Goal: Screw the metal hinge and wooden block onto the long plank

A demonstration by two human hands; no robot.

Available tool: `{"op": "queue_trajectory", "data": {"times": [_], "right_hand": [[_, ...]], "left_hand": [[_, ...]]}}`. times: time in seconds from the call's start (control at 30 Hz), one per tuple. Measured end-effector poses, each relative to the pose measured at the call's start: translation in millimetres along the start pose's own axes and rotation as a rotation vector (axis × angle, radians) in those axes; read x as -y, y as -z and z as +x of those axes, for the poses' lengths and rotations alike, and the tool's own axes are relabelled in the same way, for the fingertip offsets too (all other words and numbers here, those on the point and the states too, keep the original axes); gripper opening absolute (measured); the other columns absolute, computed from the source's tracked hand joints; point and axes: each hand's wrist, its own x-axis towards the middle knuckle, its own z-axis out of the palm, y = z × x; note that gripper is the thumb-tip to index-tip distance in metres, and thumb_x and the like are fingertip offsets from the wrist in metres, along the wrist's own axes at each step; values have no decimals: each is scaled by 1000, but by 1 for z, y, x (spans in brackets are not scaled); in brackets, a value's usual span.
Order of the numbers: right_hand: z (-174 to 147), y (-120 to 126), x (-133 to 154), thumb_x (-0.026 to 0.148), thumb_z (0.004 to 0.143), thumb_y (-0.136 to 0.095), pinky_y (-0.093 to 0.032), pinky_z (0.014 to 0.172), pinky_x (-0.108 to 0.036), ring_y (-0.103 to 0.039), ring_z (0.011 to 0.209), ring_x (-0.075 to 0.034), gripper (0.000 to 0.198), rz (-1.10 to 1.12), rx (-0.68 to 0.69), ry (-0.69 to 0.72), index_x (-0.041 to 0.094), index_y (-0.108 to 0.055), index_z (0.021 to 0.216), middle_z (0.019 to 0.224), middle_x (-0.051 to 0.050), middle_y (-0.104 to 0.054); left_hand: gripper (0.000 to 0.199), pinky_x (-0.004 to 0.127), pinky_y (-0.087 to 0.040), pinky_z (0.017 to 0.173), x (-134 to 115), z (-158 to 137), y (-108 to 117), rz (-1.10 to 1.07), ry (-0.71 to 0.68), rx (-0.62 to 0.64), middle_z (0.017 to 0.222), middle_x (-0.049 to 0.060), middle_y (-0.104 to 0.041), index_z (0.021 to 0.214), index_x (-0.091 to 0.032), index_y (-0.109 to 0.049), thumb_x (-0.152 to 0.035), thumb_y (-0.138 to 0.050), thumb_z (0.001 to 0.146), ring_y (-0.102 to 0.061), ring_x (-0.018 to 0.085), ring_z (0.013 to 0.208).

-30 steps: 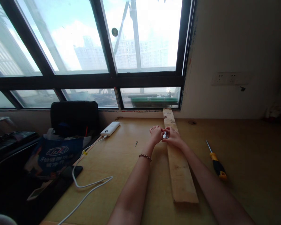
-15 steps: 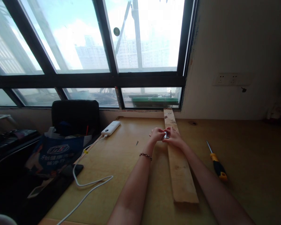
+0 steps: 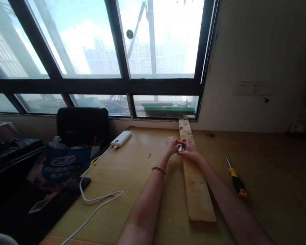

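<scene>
A small shiny metal plate with dark holes [image 3: 181, 147] is at the upper half of a long wooden board [image 3: 197, 187]. My right hand [image 3: 190, 149] comes from the right side, its thumb and forefinger closed around the plate's edges. From the left, my left hand [image 3: 172, 145] meets the plate with its fingers bent and pinched together. Whatever sits between those left fingertips is too small to make out. To the left of my hands, a small screw [image 3: 149, 156] lies on the table. A screwdriver with a yellow and black handle [image 3: 237, 182] rests right of my right forearm.
The wooden table [image 3: 137, 177] reaches back to the window wall. A white power bank [image 3: 121, 139] with a white cable [image 3: 102, 200] lies along the left edge. Beyond that edge stand a black chair [image 3: 83, 126] and a blue bag [image 3: 61, 166]. A wall socket [image 3: 255, 88] is at the right.
My left hand's fingers have shifted slightly at the plate, with the knuckles a bit higher. The right hand stays in place. The camera view has moved a little.
</scene>
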Motion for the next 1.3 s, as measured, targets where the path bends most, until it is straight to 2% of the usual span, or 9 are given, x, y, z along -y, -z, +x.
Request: {"op": "queue_trajectory", "data": {"times": [0.3, 0.43, 0.57, 0.73, 0.9, 1.03, 1.2, 1.3], "right_hand": [[1, 0, 0, 42, 49, -75, -38, 89, -39, -49, 106, -26, 70, -32, 12, 31, 21, -47, 110, 115, -7, -51], [1, -2, -3, 43, 47, -75, -39, 87, -38, -50, 104, -26, 74, -22, -8, 27, 20, -44, 110, 114, -8, -52], [1, -3, -5, 44, 48, -75, -40, 87, -37, -51, 103, -25, 72, -20, -12, 29, 19, -45, 109, 113, -7, -53], [1, -1, -4, 43, 50, -75, -40, 87, -37, -51, 102, -24, 68, -36, 8, 8, 20, -49, 109, 115, -7, -51], [0, 0, -2, 40, 51, -75, -40, 86, -36, -51, 103, -24, 66, -26, 4, 28, 20, -49, 108, 113, -7, -52], [-1, 0, -1, 39, 49, -75, -41, 86, -36, -51, 103, -24, 67, -11, -4, 21, 20, -47, 108, 113, -7, -52], [0, 0, -2, 40, 49, -75, -41, 85, -37, -51, 104, -26, 68, -15, -5, 13, 20, -47, 108, 114, -7, -51], [0, 0, -1, 41, 49, -74, -41, 85, -37, -51, 104, -25, 68, -10, -2, 19, 20, -46, 108, 114, -7, -52]], "left_hand": [[13, 30, -40, 81, -1, 4, -4, 20, -59, -59, 91, 8, -59, 76, -16, -67, -20, -56, 73, -49, 20, 93], [15, 31, -40, 80, -1, 5, -4, 17, -50, -40, 92, 9, -60, 79, -15, -67, -21, -54, 74, -52, 20, 91], [17, 25, -43, 75, 4, 6, -2, -111, -17, 16, 83, 6, -63, 81, -15, -67, -23, -56, 73, -56, 16, 82], [21, 24, -44, 73, 16, 10, -4, -219, 29, 43, 82, 4, -65, 78, -17, -70, -27, -67, 60, -58, 15, 80], [23, 22, -45, 64, 26, 14, -18, -400, 133, 92, 71, 3, -66, 82, -14, -70, -24, -65, 62, -60, 13, 70], [24, 21, -46, 61, 27, 15, -25, -447, 146, 79, 71, 3, -67, 82, -13, -70, -25, -67, 61, -60, 13, 67], [23, 20, -45, 54, 26, 13, -27, -597, 187, 11, 62, 2, -64, 77, -13, -70, -22, -70, 56, -58, 11, 58], [21, 20, -44, 51, 27, 12, -28, -693, 200, 18, 58, 2, -63, 75, -12, -69, -21, -71, 55, -58, 11, 55]]}}
